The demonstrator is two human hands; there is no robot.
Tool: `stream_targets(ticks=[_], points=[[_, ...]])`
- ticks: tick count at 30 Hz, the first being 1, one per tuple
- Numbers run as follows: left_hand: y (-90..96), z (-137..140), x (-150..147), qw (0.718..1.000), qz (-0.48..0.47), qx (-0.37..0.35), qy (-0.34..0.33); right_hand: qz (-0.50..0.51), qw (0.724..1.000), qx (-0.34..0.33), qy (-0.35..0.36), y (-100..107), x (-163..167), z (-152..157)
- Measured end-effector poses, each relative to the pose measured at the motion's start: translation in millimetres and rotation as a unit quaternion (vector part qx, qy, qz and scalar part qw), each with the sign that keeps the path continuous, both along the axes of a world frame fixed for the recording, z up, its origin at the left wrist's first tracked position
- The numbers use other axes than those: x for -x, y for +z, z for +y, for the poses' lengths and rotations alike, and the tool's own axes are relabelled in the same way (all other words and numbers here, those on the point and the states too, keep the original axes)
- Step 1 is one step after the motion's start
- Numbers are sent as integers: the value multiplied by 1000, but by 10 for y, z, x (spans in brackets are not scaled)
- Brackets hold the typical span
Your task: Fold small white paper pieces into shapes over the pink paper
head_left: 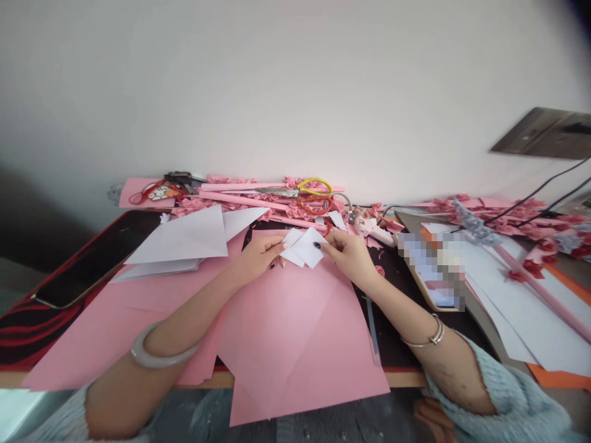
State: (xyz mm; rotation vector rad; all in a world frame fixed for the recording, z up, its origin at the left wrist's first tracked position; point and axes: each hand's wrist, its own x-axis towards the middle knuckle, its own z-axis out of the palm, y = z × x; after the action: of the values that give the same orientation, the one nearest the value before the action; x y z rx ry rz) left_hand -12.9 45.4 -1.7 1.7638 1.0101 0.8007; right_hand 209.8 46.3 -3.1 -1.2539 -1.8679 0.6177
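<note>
Two small white paper squares [310, 248] overlap in the middle of the view, held above pink paper sheets [286, 332]. My left hand [263, 253] pinches the left square by its outer edge, thumb on top. On the other side, my right hand [347, 253] grips the right square between thumb and fingers. The squares look turned to a diamond angle, and their lower faces are hidden. Just beyond the hands lie scissors [295, 192] with yellow and red handles, resting on pink paper sticks and crumpled pink paper pieces [258, 203].
White sheets [184, 237] lie left of my hands, beside a dark phone [99, 258]. At right are a lit phone [431, 274], a pink glue gun [376, 231] and more white sheets [503, 295]. Cables run by a wall socket [545, 133]. The table's edge [217, 378] is near me.
</note>
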Motion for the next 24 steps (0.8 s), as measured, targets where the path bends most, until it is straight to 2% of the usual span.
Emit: stream_targets(ticks=[8, 11, 17, 22, 24], points=[[40, -59, -42, 999, 10, 17, -39, 54, 998, 38, 9, 57, 99, -117], [49, -89, -60, 998, 20, 28, -48, 39, 998, 44, 7, 69, 135, -154], [68, -118, -84, 999, 25, 17, -23, -5, 1000, 23, 3, 86, 130, -163], [51, -139, -102, 999, 14, 20, -35, -53, 995, 13, 82, 78, 151, -168], [34, -158, -119, 999, 11, 18, -36, -62, 994, 21, 93, 59, 175, -180]])
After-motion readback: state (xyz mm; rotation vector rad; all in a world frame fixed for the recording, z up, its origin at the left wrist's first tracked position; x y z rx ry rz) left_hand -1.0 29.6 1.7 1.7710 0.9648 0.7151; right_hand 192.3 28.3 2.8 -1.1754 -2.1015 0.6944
